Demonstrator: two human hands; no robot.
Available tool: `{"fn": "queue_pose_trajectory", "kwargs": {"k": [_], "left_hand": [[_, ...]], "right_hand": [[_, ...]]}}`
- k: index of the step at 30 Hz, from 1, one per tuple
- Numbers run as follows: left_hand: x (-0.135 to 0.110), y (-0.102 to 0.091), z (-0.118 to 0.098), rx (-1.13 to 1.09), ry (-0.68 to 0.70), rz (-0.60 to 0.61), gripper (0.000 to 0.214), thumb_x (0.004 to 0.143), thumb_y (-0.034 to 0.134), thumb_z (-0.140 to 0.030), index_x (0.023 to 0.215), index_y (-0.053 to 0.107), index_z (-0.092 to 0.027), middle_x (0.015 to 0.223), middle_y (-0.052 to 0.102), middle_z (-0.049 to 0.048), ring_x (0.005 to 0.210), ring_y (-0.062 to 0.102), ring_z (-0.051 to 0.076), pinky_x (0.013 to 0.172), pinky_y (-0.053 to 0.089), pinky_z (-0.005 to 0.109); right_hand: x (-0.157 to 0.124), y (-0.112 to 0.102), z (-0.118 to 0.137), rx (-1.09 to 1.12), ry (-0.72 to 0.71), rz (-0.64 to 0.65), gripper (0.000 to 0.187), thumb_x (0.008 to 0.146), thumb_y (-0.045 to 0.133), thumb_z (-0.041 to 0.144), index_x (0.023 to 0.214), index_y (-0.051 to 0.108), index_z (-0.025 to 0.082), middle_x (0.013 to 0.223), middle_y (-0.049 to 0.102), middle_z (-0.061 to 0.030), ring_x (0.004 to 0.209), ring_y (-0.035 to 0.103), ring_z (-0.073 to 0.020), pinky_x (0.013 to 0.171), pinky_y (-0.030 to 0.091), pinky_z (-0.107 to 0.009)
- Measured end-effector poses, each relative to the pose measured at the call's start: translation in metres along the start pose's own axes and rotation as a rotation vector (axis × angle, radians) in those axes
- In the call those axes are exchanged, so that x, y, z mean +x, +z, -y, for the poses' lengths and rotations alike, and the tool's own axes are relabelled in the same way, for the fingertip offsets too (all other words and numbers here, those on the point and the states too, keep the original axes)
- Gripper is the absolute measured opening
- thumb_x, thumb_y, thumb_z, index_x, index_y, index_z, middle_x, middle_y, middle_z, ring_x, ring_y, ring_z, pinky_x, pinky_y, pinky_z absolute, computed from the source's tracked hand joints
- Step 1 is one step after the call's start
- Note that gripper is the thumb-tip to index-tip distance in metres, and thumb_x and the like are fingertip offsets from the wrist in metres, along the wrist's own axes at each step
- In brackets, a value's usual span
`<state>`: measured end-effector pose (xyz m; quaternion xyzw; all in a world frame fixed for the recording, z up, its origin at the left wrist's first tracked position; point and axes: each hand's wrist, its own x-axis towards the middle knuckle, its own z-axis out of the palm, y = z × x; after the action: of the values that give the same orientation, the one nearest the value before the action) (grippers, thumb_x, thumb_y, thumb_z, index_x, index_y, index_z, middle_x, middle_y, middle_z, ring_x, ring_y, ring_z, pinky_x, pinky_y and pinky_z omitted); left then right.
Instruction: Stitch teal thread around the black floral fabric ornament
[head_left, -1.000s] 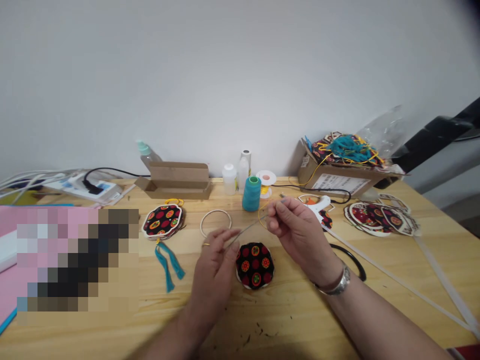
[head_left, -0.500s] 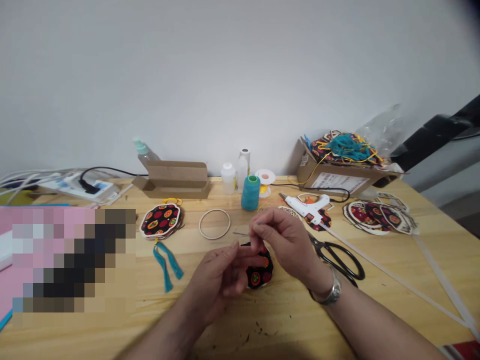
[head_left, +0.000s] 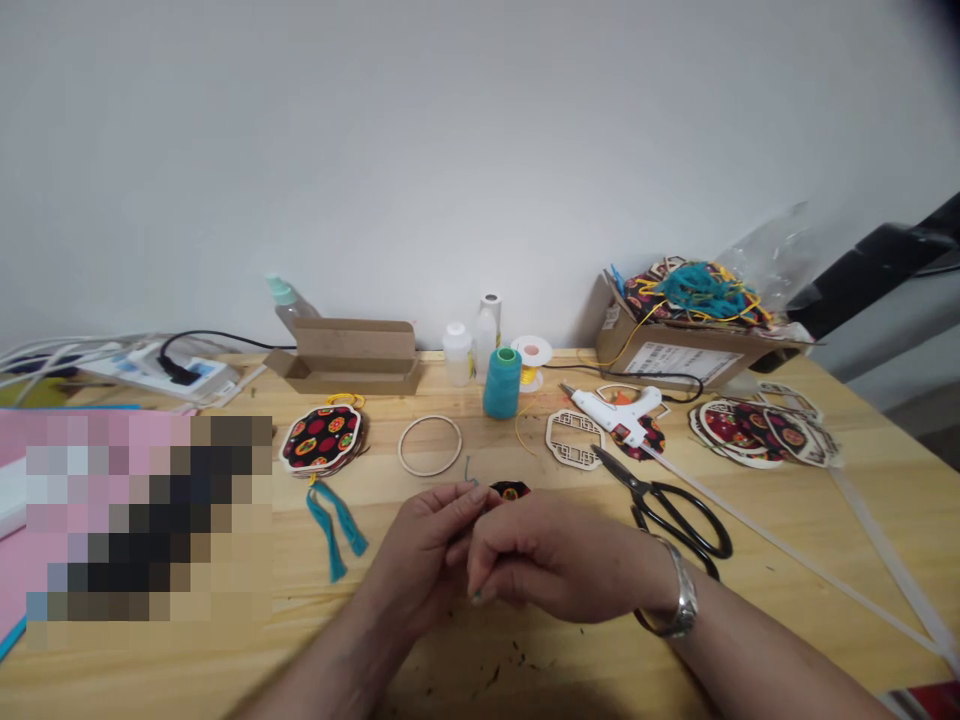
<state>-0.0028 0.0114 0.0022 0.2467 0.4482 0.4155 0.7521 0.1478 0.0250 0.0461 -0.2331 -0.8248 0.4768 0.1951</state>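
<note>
At far right, a cardboard box [head_left: 690, 337] holds patterned pieces [head_left: 643, 298] and teal strands [head_left: 701, 290]. Left hand [head_left: 431, 535] and right hand [head_left: 555, 560] each clamp their grip on thread [head_left: 468, 470].

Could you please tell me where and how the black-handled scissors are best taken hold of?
Probably by the scissors' farther handle loop, coming from the right: that loop lies in full view, the blades point away and leftward, and the other loop is partly hidden.
</note>
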Motion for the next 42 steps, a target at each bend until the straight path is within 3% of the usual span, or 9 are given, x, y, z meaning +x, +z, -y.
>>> {"fn": "queue_pose_trajectory", "kwargs": {"k": [3,10,17,29,34,36,38,42], "left_hand": [[0.002,0.0,0.0,-0.036,-0.029,0.039,0.021,0.069,0.066,-0.032,0.067,0.067,-0.01,0.039,0.044,-0.0055,0.035,0.032,0.003,0.042,0.033,0.018],[0.001,0.001,-0.003,-0.034,-0.051,0.041,0.019,0.071,0.064,-0.029,0.066,0.064,-0.011,0.047,0.052,-0.0036,0.034,0.023,0.0,0.034,0.016,0.013],[0.004,-0.001,-0.001,-0.045,-0.006,0.037,0.016,0.072,0.064,-0.026,0.07,0.064,-0.01,0.058,0.056,-0.0012,0.035,0.025,-0.002,0.033,0.015,0.012],[0.003,0.0,-0.001,-0.015,0.012,0.022,0.014,0.069,0.066,-0.024,0.07,0.065,-0.01,0.055,0.055,-0.001,0.037,0.028,-0.001,0.035,0.016,0.011],[0.002,0.001,-0.001,0.005,0.034,0.031,0.012,0.07,0.065,-0.023,0.07,0.065,-0.011,0.053,0.053,-0.0028,0.04,0.032,0.0,0.037,0.019,0.011],[0.002,0.002,0.0,0.012,0.062,0.023,0.013,0.072,0.064,-0.023,0.066,0.064,-0.012,0.052,0.053,-0.0026,0.044,0.039,0.003,0.042,0.027,0.013],[0.003,0.001,0.001,0.006,0.083,0.032,0.016,0.074,0.062,-0.024,0.063,0.062,-0.013,0.052,0.053,-0.0023,0.049,0.045,0.006,0.048,0.034,0.016],[0.003,0.0,0.003,0.0,0.139,0.047,0.016,0.074,0.061,-0.025,0.062,0.061,-0.014,0.055,0.054,-0.0015,0.054,0.05,0.009,0.055,0.039,0.021]], "right_hand": [[0.0,0.001,0.004,0.007,0.003,0.077,0.013,0.078,0.052,0.009,0.07,0.058,0.017,0.061,0.056,0.0043,0.057,0.051,-0.0069,0.057,0.041,-0.016],[0.001,0.01,0.004,0.053,-0.064,0.287,0.01,0.078,0.054,0.01,0.071,0.059,0.012,0.061,0.058,0.0027,0.058,0.053,-0.0059,0.057,0.041,-0.012],[0.003,0.02,-0.001,0.039,-0.156,0.456,0.007,0.077,0.054,0.006,0.072,0.058,0.01,0.068,0.062,-0.0003,0.065,0.056,-0.0067,0.061,0.041,-0.01],[0.006,0.029,0.001,0.041,-0.104,0.56,0.02,0.069,0.051,-0.005,0.065,0.053,0.014,0.062,0.057,0.0053,0.061,0.054,-0.0043,0.055,0.038,-0.007],[0.002,0.029,-0.008,0.148,-0.123,0.551,0.009,0.075,0.053,0.006,0.076,0.059,0.012,0.069,0.062,0.0015,0.063,0.056,-0.0056,0.058,0.04,-0.009],[-0.002,0.021,-0.008,0.22,-0.067,0.521,0.009,0.077,0.056,0.016,0.082,0.062,0.012,0.072,0.063,0.0,0.06,0.056,-0.0059,0.056,0.041,-0.01],[-0.006,0.01,-0.007,0.263,0.066,0.402,0.016,0.077,0.057,0.026,0.081,0.065,0.013,0.065,0.062,0.0007,0.051,0.053,-0.0052,0.047,0.038,-0.011],[-0.007,-0.011,-0.009,0.283,0.33,-0.105,0.032,0.08,0.052,0.037,0.063,0.064,0.013,0.048,0.053,0.0029,0.036,0.041,-0.004,0.034,0.029,-0.014]]}}
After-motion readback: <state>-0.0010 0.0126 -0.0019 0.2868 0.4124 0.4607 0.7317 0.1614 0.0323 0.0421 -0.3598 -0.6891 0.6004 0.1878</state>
